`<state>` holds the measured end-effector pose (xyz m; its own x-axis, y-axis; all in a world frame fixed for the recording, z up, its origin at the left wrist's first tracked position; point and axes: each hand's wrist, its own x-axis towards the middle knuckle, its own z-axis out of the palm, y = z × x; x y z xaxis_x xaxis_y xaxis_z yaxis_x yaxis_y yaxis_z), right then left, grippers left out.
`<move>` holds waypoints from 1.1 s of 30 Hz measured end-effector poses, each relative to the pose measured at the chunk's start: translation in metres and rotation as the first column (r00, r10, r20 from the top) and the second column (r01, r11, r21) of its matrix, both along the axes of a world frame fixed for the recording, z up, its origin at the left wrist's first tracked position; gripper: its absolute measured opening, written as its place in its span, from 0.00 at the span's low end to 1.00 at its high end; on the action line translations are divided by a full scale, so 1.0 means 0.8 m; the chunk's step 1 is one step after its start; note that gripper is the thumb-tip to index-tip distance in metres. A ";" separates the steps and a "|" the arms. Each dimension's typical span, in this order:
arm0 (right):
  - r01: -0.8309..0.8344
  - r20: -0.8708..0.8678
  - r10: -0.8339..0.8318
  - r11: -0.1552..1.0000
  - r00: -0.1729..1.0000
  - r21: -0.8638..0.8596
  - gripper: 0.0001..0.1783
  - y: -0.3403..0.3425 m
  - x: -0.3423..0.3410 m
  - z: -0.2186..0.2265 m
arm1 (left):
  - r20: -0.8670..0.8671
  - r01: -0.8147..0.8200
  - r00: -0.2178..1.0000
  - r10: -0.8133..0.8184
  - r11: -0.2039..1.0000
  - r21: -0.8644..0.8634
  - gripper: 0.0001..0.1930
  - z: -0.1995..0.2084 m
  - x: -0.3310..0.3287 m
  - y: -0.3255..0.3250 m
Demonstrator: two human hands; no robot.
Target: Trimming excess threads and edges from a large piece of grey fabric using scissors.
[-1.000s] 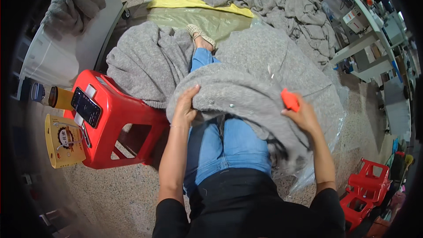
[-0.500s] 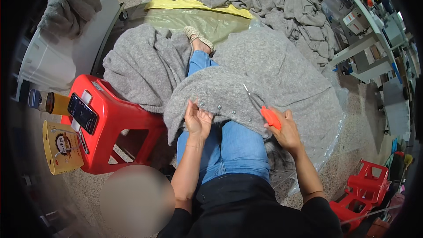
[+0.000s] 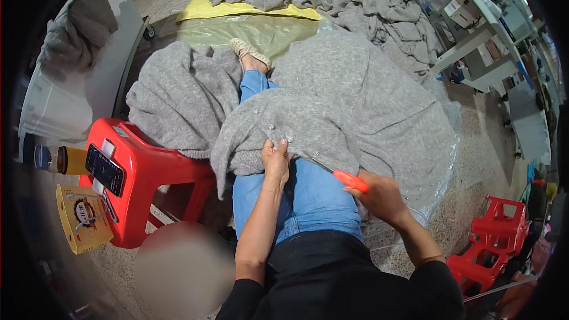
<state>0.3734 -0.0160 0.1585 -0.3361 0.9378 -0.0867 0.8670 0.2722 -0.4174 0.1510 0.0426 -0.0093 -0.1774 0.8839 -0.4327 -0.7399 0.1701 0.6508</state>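
Note:
A grey knitted garment lies across my lap, with several small shiny buttons along its near part. My left hand is closed on the garment's edge, thumb and fingers pinching the knit just below a button. In my right hand is a pair of scissors with orange-red handles. Their blades point up and left towards my left hand, with the tip close to the garment's near edge. Whether the tip touches the knit I cannot tell.
On my left a red stool bears a phone; a yellow box is beside it. More grey knitwear lies against the stool and in a heap ahead. Red stools and a workbench stand to the right.
My left hand has moved down and right and now pinches the garment's edge. The scissors have dropped from over the knit towards my lap, their tip nearer my left hand.

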 end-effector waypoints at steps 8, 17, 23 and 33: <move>0.168 0.226 -0.138 0.978 0.964 -0.121 0.21 -0.006 0.050 0.032 | -0.085 -0.076 0.994 0.072 0.996 -0.040 0.07 -0.011 0.011 0.003; 0.162 -0.229 -0.147 0.986 0.962 0.046 0.14 0.004 0.008 0.041 | -0.943 0.975 0.117 -0.312 0.219 0.048 0.06 0.099 0.057 -0.105; 0.180 -0.228 -0.166 0.983 0.959 0.039 0.11 0.000 0.015 0.026 | -0.981 0.344 -0.186 -0.051 0.932 -0.113 0.30 0.116 -0.054 -0.116; 0.213 -0.280 -0.206 0.977 0.938 -0.006 0.13 0.007 -0.030 0.021 | -0.998 0.066 -0.048 0.041 0.997 0.038 0.08 0.126 -0.247 0.029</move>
